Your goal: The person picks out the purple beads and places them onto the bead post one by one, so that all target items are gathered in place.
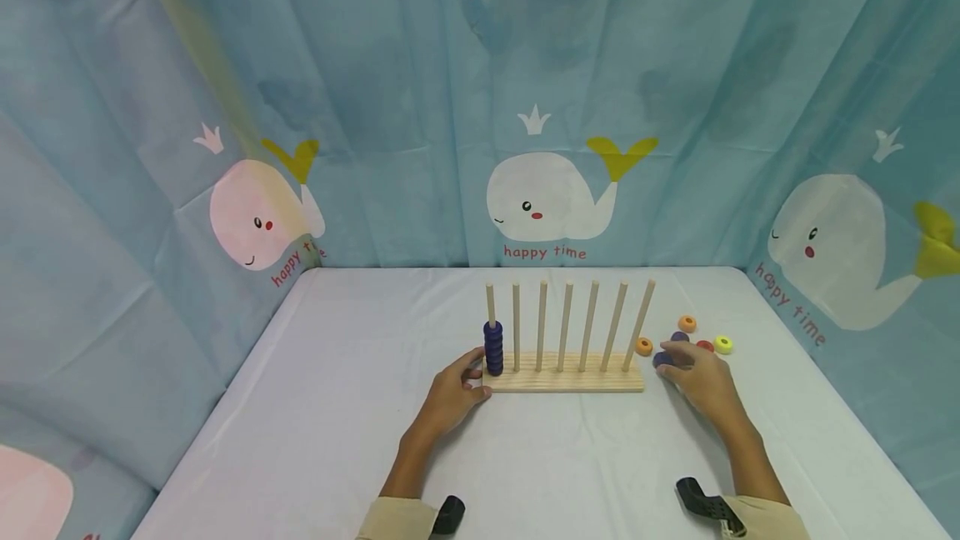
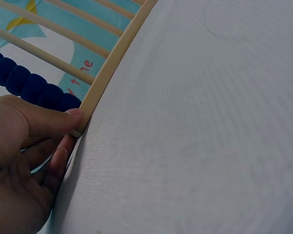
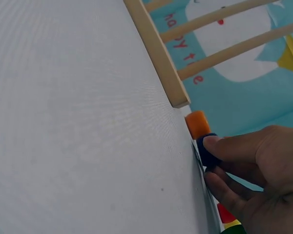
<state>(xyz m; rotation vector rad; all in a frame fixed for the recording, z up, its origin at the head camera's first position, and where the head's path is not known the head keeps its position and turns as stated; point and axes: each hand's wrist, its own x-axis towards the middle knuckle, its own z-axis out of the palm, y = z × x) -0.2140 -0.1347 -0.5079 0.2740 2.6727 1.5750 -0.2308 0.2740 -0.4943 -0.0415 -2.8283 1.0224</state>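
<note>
A wooden peg rack [image 1: 562, 384] with several upright pegs stands on the table. Its leftmost peg carries a stack of dark blue beads [image 1: 492, 348]; the other pegs are bare. My left hand [image 1: 448, 398] grips the left end of the rack's base, the thumb at the front corner in the left wrist view. Right of the rack, my right hand [image 1: 705, 382] pinches a dark blue bead [image 3: 207, 148] between thumb and fingers, low at the table surface. An orange bead [image 3: 198, 124] sits just beyond it, near the base's right end.
Around my right hand lie another orange bead [image 1: 687, 323], a second loose blue bead [image 1: 679, 337], a red bead [image 1: 705, 346] and a yellow bead [image 1: 722, 344]. A green bead [image 3: 234, 229] shows at the right wrist view's lower edge. A whale-print curtain [image 1: 405, 107] surrounds the white table [image 1: 337, 390].
</note>
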